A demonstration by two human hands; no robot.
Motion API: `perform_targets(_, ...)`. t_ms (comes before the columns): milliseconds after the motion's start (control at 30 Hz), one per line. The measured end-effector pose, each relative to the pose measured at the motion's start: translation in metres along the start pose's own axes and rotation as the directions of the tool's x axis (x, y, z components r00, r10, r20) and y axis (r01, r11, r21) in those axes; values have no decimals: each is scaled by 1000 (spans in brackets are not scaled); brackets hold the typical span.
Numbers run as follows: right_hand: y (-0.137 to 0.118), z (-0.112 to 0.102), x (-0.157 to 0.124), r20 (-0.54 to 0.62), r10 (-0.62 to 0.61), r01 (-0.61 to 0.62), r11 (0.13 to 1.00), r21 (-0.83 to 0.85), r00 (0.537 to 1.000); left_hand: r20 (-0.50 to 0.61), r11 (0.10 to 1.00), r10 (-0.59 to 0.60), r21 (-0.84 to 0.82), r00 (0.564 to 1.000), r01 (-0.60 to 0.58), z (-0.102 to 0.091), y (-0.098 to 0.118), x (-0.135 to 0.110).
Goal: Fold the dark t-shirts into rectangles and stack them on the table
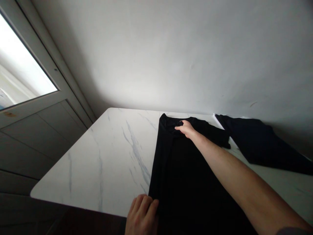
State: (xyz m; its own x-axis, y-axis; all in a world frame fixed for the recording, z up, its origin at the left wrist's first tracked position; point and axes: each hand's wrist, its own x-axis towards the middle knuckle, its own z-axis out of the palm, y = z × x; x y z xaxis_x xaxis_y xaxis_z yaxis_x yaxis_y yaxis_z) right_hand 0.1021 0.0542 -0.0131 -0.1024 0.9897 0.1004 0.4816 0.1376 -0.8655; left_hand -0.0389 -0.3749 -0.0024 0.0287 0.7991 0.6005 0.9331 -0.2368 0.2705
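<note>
Wall (171, 58), pale and grey, rises behind everything, brighter towards the door side and dimmer to the right. Against it stands a white table (114, 160) with grey marble veining and rounded corners, its left part bare. To the left is a panelled door (31, 140), its lower half in shadow, with a bright glass pane (22, 58) above.

A black garment (193, 182) covers the middle of the table, reaching from near the wall down towards the person. Its left edge runs fairly straight, with a narrow layer lying along it, and the far end is rumpled, with a part spread out to the right. Just beyond that part lies a second dark cloth (259, 142), bluish and flatter; a white edge shows between the two.

The person's right forearm (227, 169) stretches across the black garment from the lower right. Close to me, the left hand (141, 215) has its fingers bent and drawn together, gripping the garment's left edge; its thumb I can't make out clearly. The right hand (187, 129) pinches a bunched fold at the far end between thumb and fingers.
</note>
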Motion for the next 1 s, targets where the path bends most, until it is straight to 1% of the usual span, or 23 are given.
perform_targets(133, 0, -5, 1, -92, 3, -5, 1000, -17, 996, 31, 998, 21, -55, 999, -19, -3, 0, -2)
perform_targets(167, 0, -6, 1, -87, 5, -7, 1000, -20, 996, 34, 998, 25, -61, 999, -23, -4, 0, -3)
perform_targets(300, 2, -8, -4, 10, 56, -55, 997, -54, 998, 38, 997, 28, -74, 999, -25, -7, 0, -5)
perform_targets(367, 5, -7, -7, -7, 78, -78, 994, -81, 997, 29, 995, 18, -94, 999, -15, -8, 1, -7)
perform_targets(433, 7, -6, -8, -57, 85, -91, 990, -111, 995, 31, 994, 0, -112, 1000, 4, -9, 2, -9)
perform_targets(500, 7, -6, -8, -89, 82, -95, 984, -150, 993, 43, 993, -5, -119, 999, 10, -10, 3, -9)
perform_targets(567, 5, -6, -7, -88, 75, -90, 980, -178, 993, 59, 993, 12, -118, 998, -5, -12, 2, -8)
perform_targets(733, -5, -9, -4, -110, 6, -23, 988, -154, 994, 81, 992, 68, -116, 994, -58, -15, 0, -7)
perform_targets(867, -11, -12, -10, -64, 72, -83, 980, -182, 995, 62, 992, 68, -112, 996, -61, -14, -1, -6)
perform_targets(933, -14, -14, -17, -58, 63, -75, 967, -242, 996, 47, 993, 54, -108, 997, -49, -15, -2, -6)
perform_targets(1000, -19, -18, -27, -82, -14, -15, 939, -344, 997, 40, 995, 28, -97, 999, -24, -16, -2, -6)
